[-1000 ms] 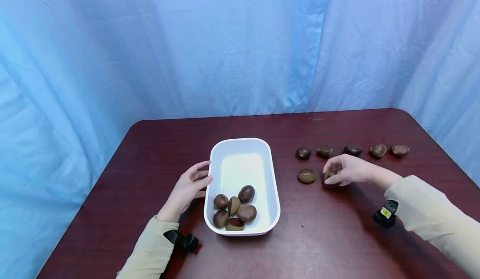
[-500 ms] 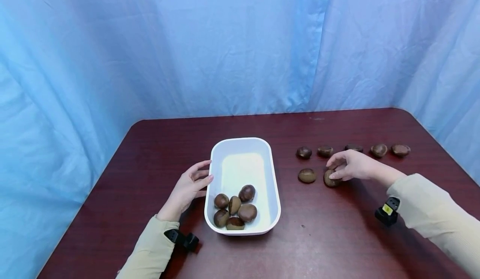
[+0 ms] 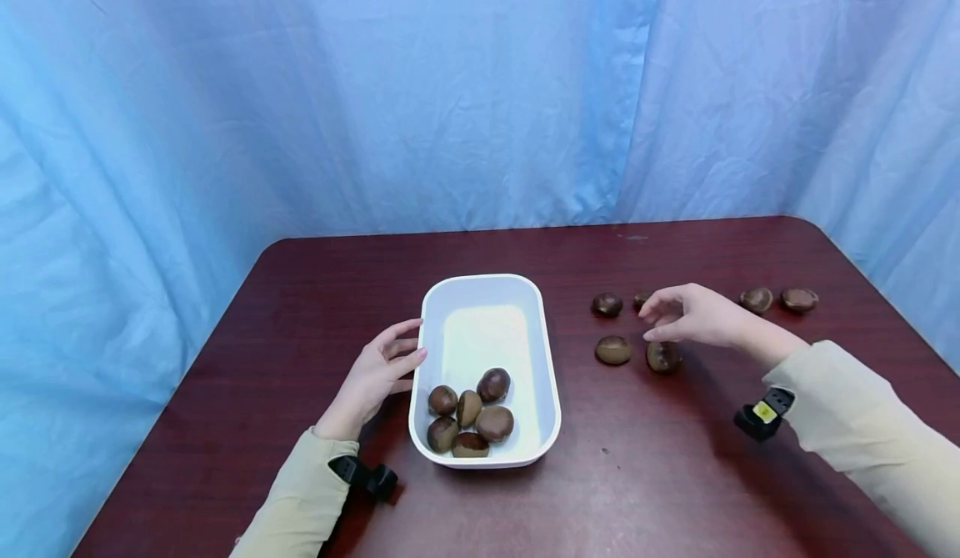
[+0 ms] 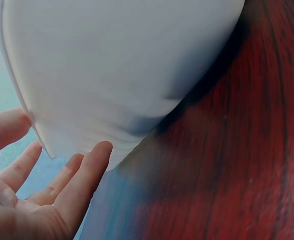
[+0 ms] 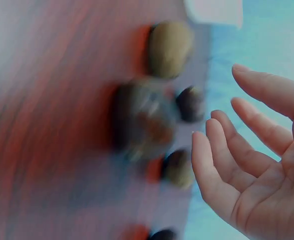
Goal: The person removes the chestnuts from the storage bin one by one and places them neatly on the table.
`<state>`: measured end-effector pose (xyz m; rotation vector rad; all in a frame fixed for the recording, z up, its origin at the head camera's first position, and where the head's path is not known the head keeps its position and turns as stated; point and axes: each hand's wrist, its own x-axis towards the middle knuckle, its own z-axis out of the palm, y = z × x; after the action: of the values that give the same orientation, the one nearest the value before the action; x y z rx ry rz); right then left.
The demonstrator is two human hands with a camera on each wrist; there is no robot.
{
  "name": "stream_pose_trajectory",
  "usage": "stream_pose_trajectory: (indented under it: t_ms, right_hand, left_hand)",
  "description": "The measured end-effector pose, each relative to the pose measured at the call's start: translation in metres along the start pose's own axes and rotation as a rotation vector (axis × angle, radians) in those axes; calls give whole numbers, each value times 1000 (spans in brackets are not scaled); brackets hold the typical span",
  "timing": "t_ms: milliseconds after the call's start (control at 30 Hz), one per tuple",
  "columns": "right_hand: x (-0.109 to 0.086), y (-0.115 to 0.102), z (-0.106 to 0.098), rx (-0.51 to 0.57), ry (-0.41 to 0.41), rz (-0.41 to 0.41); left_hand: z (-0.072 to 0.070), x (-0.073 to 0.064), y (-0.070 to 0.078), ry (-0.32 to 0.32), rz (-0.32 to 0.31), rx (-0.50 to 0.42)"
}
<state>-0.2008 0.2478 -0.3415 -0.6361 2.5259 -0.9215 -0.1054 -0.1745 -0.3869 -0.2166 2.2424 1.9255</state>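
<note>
A white rectangular tray (image 3: 546, 358) holds several brown chestnuts (image 3: 495, 424) at its near end. My left hand (image 3: 375, 381) rests against the tray's left side. The left wrist view shows its fingers (image 4: 84, 185) spread and fairly straight, at the rim and outer wall. My right hand (image 3: 690, 316) hovers just above a chestnut (image 3: 663, 358) on the table, fingers apart and holding nothing. Left of that chestnut lies another chestnut (image 3: 613, 350). In the right wrist view the open palm (image 5: 262, 185) is beside the blurred chestnuts.
Behind my right hand runs a row of chestnuts, with one (image 3: 607, 304) at its left end and another (image 3: 799, 299) at its right; the hand hides part of it. The dark red table (image 3: 330, 291) ends at a blue curtain (image 3: 465, 108).
My right hand has let go of the second chestnut in the near row and risen away from it, towards the back row. The left hand and tray have stayed put.
</note>
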Motion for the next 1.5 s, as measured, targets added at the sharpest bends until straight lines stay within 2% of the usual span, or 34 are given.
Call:
stream_pose_trajectory:
  t_ms: [200, 733, 1100, 1267, 1500]
  right_hand:
    - [4, -33, 9, 36, 27, -89]
    - [49, -121, 47, 109, -70, -289]
    - [77, -164, 71, 108, -144, -354]
    - [90, -175, 81, 132, -162, -337]
    - [107, -173, 98, 203, -220, -215]
  left_hand:
    - [-1, 2, 0, -3, 7, -8]
    - [0, 2, 0, -5, 7, -5]
    - [0, 2, -1, 2, -3, -3]
    - [1, 2, -1, -3, 2, 0]
    - [2, 1, 1, -2, -4, 1]
